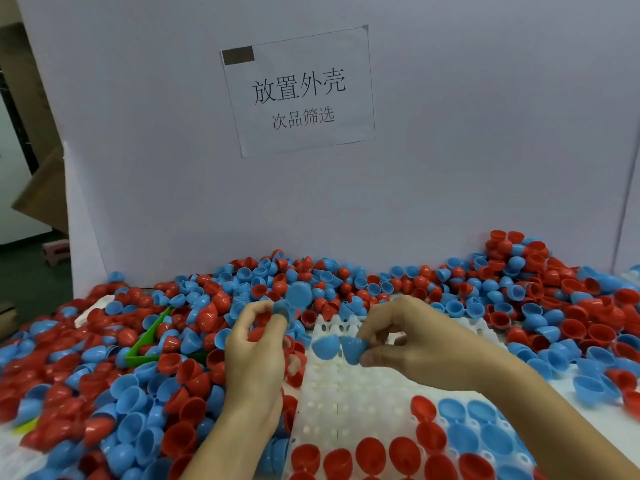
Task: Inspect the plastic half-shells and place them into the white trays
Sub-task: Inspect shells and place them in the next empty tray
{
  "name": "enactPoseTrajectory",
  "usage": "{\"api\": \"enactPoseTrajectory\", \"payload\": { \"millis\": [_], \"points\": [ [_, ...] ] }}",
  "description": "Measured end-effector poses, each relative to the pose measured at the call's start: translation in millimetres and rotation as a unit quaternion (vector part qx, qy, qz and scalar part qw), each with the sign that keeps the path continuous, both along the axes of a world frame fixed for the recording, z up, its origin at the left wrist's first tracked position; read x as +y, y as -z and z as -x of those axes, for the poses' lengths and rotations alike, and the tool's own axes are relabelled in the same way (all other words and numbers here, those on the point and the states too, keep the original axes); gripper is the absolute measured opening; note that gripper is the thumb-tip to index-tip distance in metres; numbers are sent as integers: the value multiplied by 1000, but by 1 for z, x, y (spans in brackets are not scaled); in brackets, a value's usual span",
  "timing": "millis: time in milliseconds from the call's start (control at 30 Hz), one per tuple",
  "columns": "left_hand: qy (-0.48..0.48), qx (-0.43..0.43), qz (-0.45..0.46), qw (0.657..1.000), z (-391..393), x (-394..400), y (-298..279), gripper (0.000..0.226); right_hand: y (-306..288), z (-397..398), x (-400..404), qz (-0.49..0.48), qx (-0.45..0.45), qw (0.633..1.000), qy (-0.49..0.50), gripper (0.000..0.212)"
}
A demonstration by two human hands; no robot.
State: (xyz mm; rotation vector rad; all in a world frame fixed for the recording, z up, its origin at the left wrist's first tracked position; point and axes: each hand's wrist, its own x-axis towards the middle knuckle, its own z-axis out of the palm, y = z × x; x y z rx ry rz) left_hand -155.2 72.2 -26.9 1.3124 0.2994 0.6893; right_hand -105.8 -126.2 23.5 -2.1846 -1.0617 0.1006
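Note:
A white tray [332, 393] lies in front of me, its near rows filled with red and blue half-shells [460, 441]. My left hand [254, 355] holds blue half-shells [294, 301] above the tray's far left corner, and more shells seem tucked in its palm. My right hand [405, 344] pinches a blue half-shell [353, 348] over the tray's empty far rows. Another blue shell [325, 346] sits right beside it; whether it is held I cannot tell.
A deep pile of loose red and blue half-shells [145, 368] covers the table on the left, back and right. A green scoop [149, 341] lies in the left pile. A white board [450, 168] with a paper sign stands behind.

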Motion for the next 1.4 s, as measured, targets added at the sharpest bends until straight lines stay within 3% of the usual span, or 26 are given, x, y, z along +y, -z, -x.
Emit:
{"api": "enactPoseTrajectory", "payload": {
  "millis": [133, 333, 500, 700, 900, 1067, 1333, 1400],
  "points": [
    [-54, -10, -5, 998, -2, 12, -1, 22, -3, 0, -7, 12, 11, 1000, -12, 15],
    [-47, -9, -7, 999, -2, 15, 0, 25, -5, 1, -15, 24, 22, 999, 7, 3],
    [-52, -5, -14, 999, -3, 15, 0, 26, -4, 5, -33, 145, -59, 983, 97, 11],
    [-48, -6, -27, 998, -3, 15, 1, 24, 12, 14, -16, 280, -45, 956, 76, 8],
    [-50, -9, -30, 998, -3, 17, 1, 27, 12, 12, -16, 269, 0, 960, 79, 14],
    [-59, -11, -38, 997, -3, 17, 0, 23, 17, 2, -14, 242, -27, 964, 110, 15],
    [-51, -14, -33, 998, -3, 16, 0, 25, 28, -7, -5, 274, -38, 953, 128, 25],
    [-47, -12, -28, 998, -3, 17, 0, 26, 29, -7, 1, 291, -48, 948, 120, 20]
  ]
}}
